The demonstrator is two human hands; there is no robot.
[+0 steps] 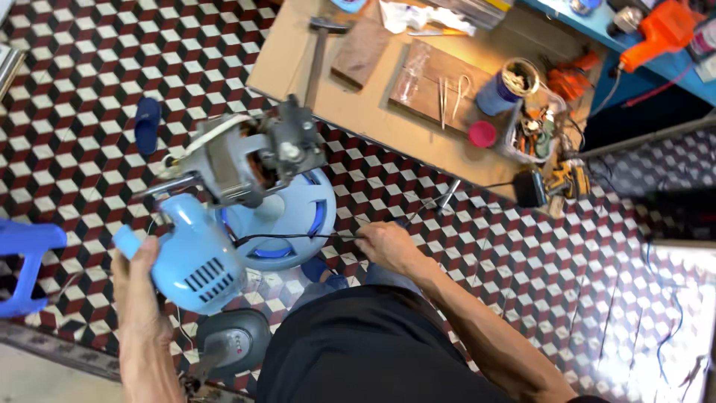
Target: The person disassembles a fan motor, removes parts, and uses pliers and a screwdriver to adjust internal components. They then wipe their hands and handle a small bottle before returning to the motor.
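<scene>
A blue plastic stool [26, 261] stands at the far left. The left hand [138, 287] grips the light-blue motor cover [190, 257] of a fan, beside the bare grey motor [246, 157] (its shaft end faces the camera). Below sits the round blue fan base [317, 201]. The right hand [388, 245] pinches a thin black cord [298, 236] taut. A cluttered cardboard-topped table [358, 112] lies beyond, right.

Black short-sleeved shirt, bare forearms, blue jeans, blue slippers

Repair workshop: bench [358, 112] w/ tools, heat gun [660, 33], tweezers [446, 97].
</scene>
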